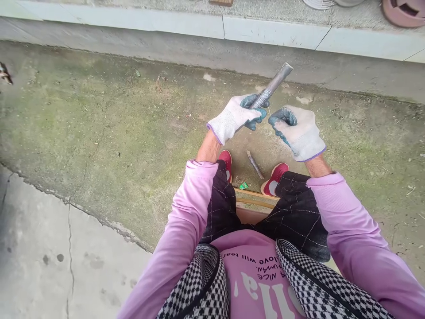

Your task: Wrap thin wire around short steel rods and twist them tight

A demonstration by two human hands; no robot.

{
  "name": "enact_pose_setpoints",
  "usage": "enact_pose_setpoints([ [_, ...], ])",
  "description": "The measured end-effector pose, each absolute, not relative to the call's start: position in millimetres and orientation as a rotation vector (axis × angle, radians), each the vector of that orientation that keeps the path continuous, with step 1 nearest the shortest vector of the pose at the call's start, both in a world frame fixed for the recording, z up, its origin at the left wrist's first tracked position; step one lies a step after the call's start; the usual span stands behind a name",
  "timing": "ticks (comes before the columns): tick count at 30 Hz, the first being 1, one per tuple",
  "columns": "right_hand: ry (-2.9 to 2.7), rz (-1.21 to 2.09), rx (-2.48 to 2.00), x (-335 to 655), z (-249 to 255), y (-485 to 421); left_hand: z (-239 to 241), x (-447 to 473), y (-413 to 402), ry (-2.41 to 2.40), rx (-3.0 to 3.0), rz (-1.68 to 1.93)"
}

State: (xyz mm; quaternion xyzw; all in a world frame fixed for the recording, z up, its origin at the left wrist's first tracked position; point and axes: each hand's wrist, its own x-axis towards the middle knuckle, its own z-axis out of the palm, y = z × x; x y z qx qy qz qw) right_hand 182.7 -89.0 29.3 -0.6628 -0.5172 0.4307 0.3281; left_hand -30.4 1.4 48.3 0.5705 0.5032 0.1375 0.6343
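My left hand (237, 114), in a white knitted glove with blue-grey coated fingers, is closed around a grey metal pipe (278, 79). The pipe tilts up to the right, and thin silvery wire (263, 98) is wound in many turns about its middle. My right hand (296, 132), gloved alike, sits just right of the pipe with thumb and forefinger pinched together. A short free length of the wire runs from the pipe to that pinch. The pipe's lower end is hidden in my left hand.
Between the red shoes (275, 178) a second, smaller wire-wound rod (254, 165) lies on the mossy concrete ground. A green wrapper (243, 185) is near it, beside a wooden stool's bars (255, 193). Ahead runs a raised step edged with pale tiles (272, 33); a pink plastic object (403, 11) stands on it.
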Motion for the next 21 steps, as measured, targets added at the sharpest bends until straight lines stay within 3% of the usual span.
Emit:
enact_pose_setpoints([
  [14, -1.264, 1.094, -1.753, 181.5, 24.0, -87.5, 42.0, -25.2, 3.6, 1.172, 1.381, 0.274],
  [21, -1.253, 1.214, -1.699, 185.7, 23.2, -95.9, 34.1, -31.4, 14.0, 1.423, 1.777, 0.085],
])
